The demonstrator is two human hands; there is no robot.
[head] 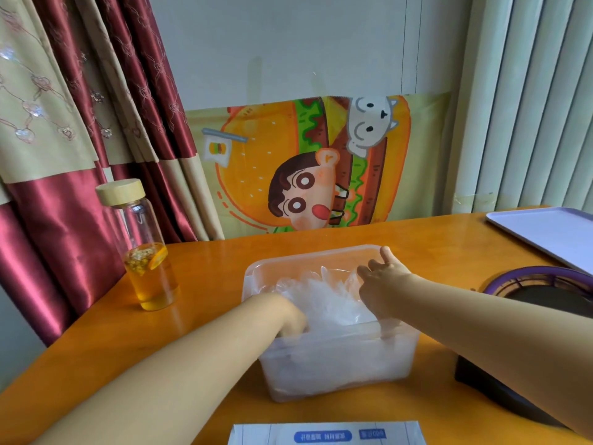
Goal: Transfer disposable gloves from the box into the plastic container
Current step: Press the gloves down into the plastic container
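- Gloves first: clear crumpled disposable gloves (321, 300) fill the translucent rectangular plastic container (337, 364), which stands in the middle of the orange wooden tabletop (208, 284).
- The left hand (288, 316) is sunk into the heap at the container's 9 o'clock side. Its fingers are buried, so its grip cannot be told.
- The right hand (382, 277) lies on the heap at 1 o'clock, thumb raised by the far rim and fingers bent down into the film. Whether it grips anything cannot be told.
- A white cardboard box with blue labels (327, 433) lies at 6 o'clock by the near edge. Its white lettering is upside down and too blurred to read.
- A glass bottle with a pale wooden lid (144, 252), holding amber liquid and a citrus slice, stands at 9 o'clock.
- A lavender flat tray (545, 232) lies at 2 o'clock.
- A cartoon burger poster (305, 165) hangs at 12 o'clock, with no words visible on it.
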